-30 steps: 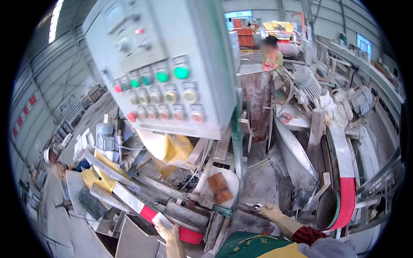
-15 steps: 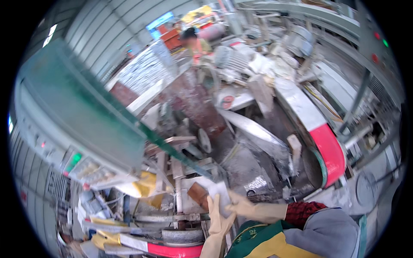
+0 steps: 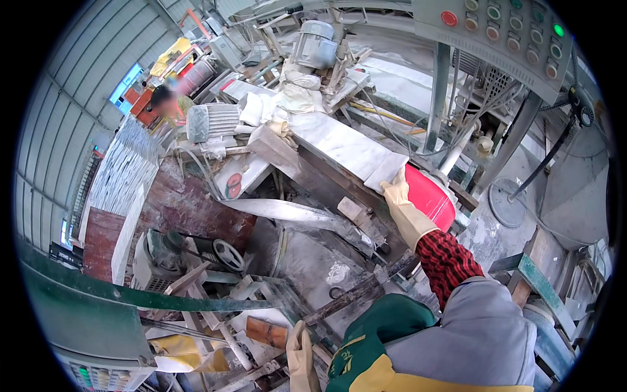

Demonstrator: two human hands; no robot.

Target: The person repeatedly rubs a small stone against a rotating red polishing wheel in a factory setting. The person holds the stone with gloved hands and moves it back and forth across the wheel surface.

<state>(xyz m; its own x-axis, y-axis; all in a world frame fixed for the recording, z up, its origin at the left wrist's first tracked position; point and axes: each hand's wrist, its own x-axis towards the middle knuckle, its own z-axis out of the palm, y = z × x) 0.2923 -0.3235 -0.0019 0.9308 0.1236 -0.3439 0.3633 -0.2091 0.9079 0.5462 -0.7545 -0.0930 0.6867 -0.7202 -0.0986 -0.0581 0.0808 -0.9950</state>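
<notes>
My gloved right hand (image 3: 398,196) grips the white slab (image 3: 349,149) at its end beside the red guard (image 3: 428,196); left hand (image 3: 300,356), fingers loosely extended near the brown block (image 3: 266,332), steadies nothing, so I judge the slab could slip sideways.

A grey control panel (image 3: 506,39) with red and green buttons hung at the upper right. Left of that panel, a grey electric motor (image 3: 315,44) sat among white rags (image 3: 294,95). Far to the panel's left, a stack of pale slabs (image 3: 121,173) leaned beside a person in yellow (image 3: 171,103). Well below the panel, a small handwheel (image 3: 227,253) lay amid dusty metal parts.
</notes>
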